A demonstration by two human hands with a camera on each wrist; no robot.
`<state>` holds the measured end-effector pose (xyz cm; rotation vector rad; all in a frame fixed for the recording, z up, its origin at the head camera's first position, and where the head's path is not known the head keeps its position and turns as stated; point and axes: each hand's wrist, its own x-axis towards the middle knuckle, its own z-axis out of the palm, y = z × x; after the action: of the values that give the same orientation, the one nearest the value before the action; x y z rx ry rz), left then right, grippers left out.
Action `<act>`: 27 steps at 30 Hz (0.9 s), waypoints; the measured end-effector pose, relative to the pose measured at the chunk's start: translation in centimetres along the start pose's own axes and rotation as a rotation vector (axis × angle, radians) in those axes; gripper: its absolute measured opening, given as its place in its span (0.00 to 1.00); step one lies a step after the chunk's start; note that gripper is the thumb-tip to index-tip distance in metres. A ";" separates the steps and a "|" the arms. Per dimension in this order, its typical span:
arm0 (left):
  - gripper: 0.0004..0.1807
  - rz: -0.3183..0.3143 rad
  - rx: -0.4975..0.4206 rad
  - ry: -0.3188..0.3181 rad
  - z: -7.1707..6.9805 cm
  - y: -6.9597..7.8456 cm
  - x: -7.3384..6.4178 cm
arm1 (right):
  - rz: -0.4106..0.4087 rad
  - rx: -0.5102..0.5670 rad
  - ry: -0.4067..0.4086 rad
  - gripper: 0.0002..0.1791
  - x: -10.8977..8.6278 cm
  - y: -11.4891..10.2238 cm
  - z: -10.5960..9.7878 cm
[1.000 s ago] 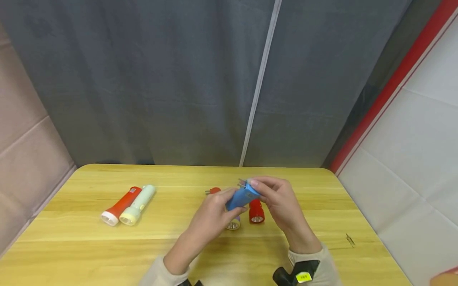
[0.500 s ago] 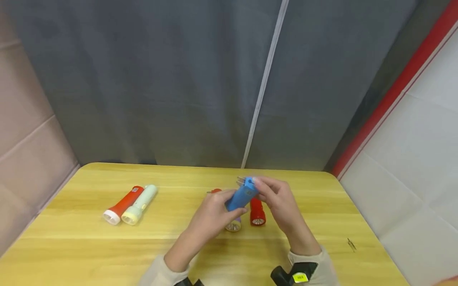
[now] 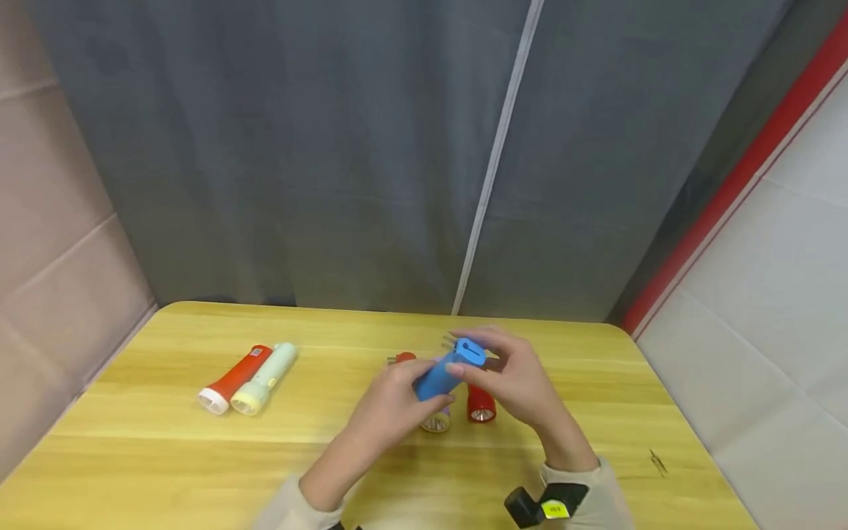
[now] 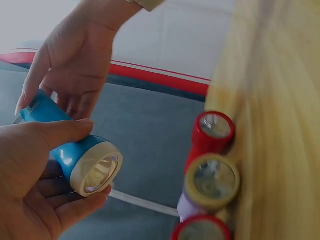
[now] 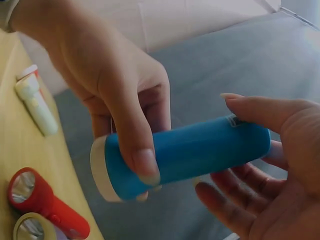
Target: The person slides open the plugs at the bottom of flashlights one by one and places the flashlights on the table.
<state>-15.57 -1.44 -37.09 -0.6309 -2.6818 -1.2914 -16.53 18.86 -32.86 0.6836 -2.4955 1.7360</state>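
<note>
My left hand [image 3: 391, 403] grips a blue flashlight [image 3: 439, 380] near its cream-rimmed head, thumb on one side and fingers underneath. Two metal plug prongs [image 3: 449, 343] stick out at its tail, and the flat tail face with a dark slot is turned up in the head view. My right hand [image 3: 522, 381] holds the tail end, its thumb on the near side and fingers behind. In the right wrist view, the right thumb [image 5: 260, 112] lies by a small printed label on the blue body. The flashlight is held above the table, lens pointing down in the left wrist view.
Below the hands lie a red flashlight [image 3: 481, 406], a purple one with a cream head [image 3: 436, 422], and another red one [image 3: 405, 357], partly hidden. At left, a red-and-white flashlight [image 3: 237, 377] lies beside a mint-green one [image 3: 270, 372]. Thin dark marks [image 3: 658, 463] show at right.
My right thumb has moved from the tail's top edge down to the near side of the flashlight. The tail has tipped toward me, so its slotted end face shows. The head view has shifted slightly.
</note>
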 end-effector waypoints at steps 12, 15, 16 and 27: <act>0.27 -0.109 0.089 0.084 -1.5 -1.9 -2.7 | 0.090 -0.112 -0.027 0.22 2.4 -0.2 2.5; 0.34 -0.130 0.074 0.099 -1.5 -2.3 -3.3 | 0.112 -0.119 -0.029 0.22 3.2 -0.1 3.1; 0.36 -0.133 0.070 0.103 -1.6 -2.4 -3.5 | 0.122 -0.122 -0.028 0.22 3.5 -0.1 3.2; 0.36 -0.206 0.152 0.223 -2.2 -3.3 -5.4 | 0.156 -0.166 -0.123 0.21 6.5 0.0 5.5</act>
<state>-12.23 -6.69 -39.45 -0.1852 -2.6772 -1.1089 -21.17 11.73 -33.25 0.6168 -2.8067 1.5491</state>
